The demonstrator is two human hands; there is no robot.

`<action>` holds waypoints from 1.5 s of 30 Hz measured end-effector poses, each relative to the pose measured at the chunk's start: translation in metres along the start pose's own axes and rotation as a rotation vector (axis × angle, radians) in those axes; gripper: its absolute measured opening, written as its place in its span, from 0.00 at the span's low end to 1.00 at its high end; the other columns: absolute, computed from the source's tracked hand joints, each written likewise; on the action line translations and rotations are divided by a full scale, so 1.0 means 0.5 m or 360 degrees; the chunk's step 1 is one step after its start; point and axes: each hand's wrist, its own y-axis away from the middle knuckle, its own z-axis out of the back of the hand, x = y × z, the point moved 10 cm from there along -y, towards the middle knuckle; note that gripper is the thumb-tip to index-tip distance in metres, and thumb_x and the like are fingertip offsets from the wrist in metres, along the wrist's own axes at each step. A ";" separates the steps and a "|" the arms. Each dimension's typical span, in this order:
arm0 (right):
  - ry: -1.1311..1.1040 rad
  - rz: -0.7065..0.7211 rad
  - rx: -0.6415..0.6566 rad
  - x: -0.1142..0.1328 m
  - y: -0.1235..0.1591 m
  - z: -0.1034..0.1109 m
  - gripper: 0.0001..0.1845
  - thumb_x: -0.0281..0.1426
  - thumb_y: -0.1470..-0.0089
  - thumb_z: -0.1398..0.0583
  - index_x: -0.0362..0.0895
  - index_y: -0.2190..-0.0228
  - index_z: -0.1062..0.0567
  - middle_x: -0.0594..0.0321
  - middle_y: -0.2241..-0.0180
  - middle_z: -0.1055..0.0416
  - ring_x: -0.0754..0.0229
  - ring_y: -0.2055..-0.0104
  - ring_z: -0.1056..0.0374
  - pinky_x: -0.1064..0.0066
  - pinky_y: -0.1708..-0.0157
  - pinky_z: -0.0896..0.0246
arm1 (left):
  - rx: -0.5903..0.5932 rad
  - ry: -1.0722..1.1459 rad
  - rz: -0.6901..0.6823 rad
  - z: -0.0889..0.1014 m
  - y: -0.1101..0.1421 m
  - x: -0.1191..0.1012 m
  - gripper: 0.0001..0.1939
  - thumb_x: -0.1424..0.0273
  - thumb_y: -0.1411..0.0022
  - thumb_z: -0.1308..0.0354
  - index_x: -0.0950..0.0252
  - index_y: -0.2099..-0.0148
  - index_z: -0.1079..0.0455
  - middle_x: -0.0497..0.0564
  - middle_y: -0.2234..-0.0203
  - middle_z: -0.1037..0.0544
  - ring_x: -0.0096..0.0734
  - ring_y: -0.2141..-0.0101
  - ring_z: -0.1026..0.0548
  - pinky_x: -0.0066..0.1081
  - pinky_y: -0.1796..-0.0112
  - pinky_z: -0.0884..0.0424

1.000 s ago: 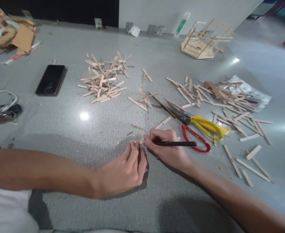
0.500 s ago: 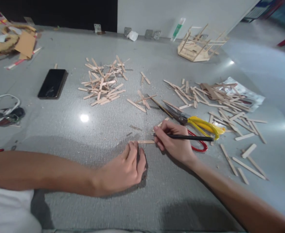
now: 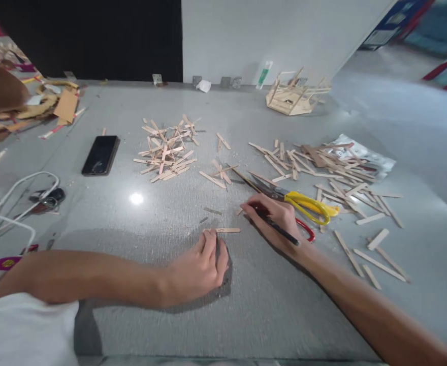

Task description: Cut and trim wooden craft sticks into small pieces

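My left hand (image 3: 204,262) rests on the grey table, its fingertips closed on one end of a short wooden craft stick (image 3: 229,230) that bears a small dark mark. To the right, my right hand (image 3: 273,219) is wrapped round a black pen (image 3: 280,231), whose rear end slants down toward the wrist; the tip is hidden by the fingers. Part of another craft stick shows at the right fingertips, and I cannot tell whether they touch it. Just beyond that hand lie scissors (image 3: 307,207) with one yellow and one red handle, the red one partly covered.
One pile of craft sticks (image 3: 166,152) lies mid-table, another spread (image 3: 341,173) to the right beside a plastic bag (image 3: 379,157). At the back stands a stick-built frame (image 3: 294,99). On the left are a phone (image 3: 100,155), white cables (image 3: 36,178) and cardboard scraps (image 3: 66,105).
My right hand has moved right, away from the left fingertips, uncovering the craft stick. The pen's rear end has swung downward. The camera view has tilted up; the left hand keeps its hold.
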 end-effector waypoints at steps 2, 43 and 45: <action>0.0045 0.0103 0.0066 0.009 -0.003 0.000 0.12 0.38 0.32 0.43 0.46 0.66 0.27 0.65 0.73 0.28 0.63 0.74 0.34 0.69 0.70 0.39 | -0.0008 -0.0004 0.0004 0.002 0.000 0.000 0.21 0.65 0.27 0.48 0.80 0.47 0.25 0.68 0.58 0.17 0.51 0.53 0.19 0.44 0.50 0.29; 0.0672 0.0389 0.0209 0.016 0.012 -0.035 0.30 0.20 0.37 0.51 0.43 0.35 0.36 0.46 0.43 0.26 0.47 0.46 0.25 0.59 0.58 0.24 | 0.0547 0.0797 0.0467 -0.115 -0.009 0.146 0.22 0.86 0.56 0.37 0.64 0.59 0.35 0.53 0.61 0.27 0.40 0.63 0.26 0.34 0.65 0.33; 0.0707 0.0328 0.0046 0.010 0.003 -0.016 0.27 0.21 0.36 0.51 0.43 0.37 0.33 0.47 0.45 0.25 0.47 0.47 0.26 0.57 0.53 0.26 | 0.0521 0.0810 0.0473 -0.115 -0.011 0.153 0.21 0.86 0.54 0.37 0.64 0.59 0.35 0.53 0.60 0.27 0.40 0.62 0.27 0.35 0.64 0.33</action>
